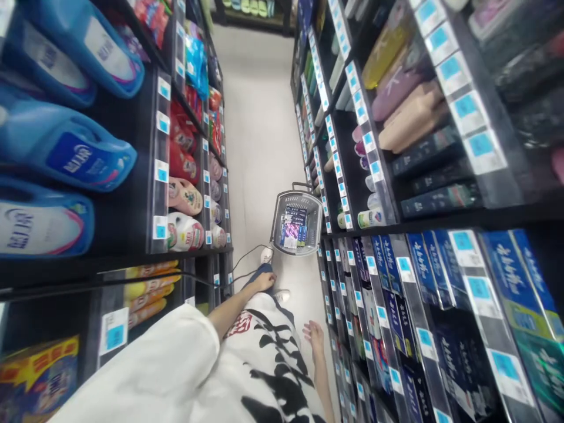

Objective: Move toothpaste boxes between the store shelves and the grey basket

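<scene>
My left hand (265,281) is in front of my body, over a trouser leg, with its fingers curled in; no object shows in it. Lower down, at my right side, my right hand (314,332) hangs with spread fingers and nothing in it, near the toothpaste shelves. A grey shopping basket (319,226) stands on the floor ahead of my feet, beyond reach of both hands as they are. Several dark boxes (296,215) and a purple-pink patterned pack (292,231) lie inside it. Neither hand touches the basket.
Shelves line both sides of a narrow aisle floor (262,111). At left are blue detergent bottles (88,150) and red bags (181,141). To the right stand pump bottles (396,94) and blue toothpaste boxes (434,264). A black cable (194,275) crosses on the left. My shoe (267,255) is behind the basket.
</scene>
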The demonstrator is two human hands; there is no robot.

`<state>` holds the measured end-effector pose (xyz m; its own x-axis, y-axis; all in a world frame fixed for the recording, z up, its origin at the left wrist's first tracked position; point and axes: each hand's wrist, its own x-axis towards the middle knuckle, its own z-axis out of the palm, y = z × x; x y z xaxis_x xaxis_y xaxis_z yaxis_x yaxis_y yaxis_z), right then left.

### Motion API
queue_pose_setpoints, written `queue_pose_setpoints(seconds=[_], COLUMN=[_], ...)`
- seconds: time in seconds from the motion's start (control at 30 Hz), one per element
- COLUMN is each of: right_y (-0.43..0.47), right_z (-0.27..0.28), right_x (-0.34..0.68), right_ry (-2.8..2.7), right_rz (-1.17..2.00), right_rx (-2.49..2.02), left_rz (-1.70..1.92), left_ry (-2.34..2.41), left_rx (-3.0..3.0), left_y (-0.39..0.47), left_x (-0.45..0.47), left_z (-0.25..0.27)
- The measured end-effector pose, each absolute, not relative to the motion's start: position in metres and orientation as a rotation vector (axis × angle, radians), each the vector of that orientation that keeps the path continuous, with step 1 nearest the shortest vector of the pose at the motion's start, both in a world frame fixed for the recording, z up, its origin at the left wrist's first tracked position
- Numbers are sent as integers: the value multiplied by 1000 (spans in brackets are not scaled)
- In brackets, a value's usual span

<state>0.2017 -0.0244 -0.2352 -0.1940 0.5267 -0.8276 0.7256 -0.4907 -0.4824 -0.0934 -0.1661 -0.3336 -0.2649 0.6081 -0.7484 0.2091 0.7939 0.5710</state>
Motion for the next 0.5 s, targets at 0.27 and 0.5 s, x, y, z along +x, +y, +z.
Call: queue_pose_setpoints(seconds=[0.27, 0.5], right_y=[19, 25], right_z=[-232, -244], right_x=[93, 38], right_ry=[1586, 1654], right_rz=[-1751, -1658], right_rx=[1749, 1586], left_rz=[459, 372], left_ry=[1775, 1815], left_rx=[465, 380], left_y=[-157, -153], left_x=[-153, -179], left_z=[-355, -357])
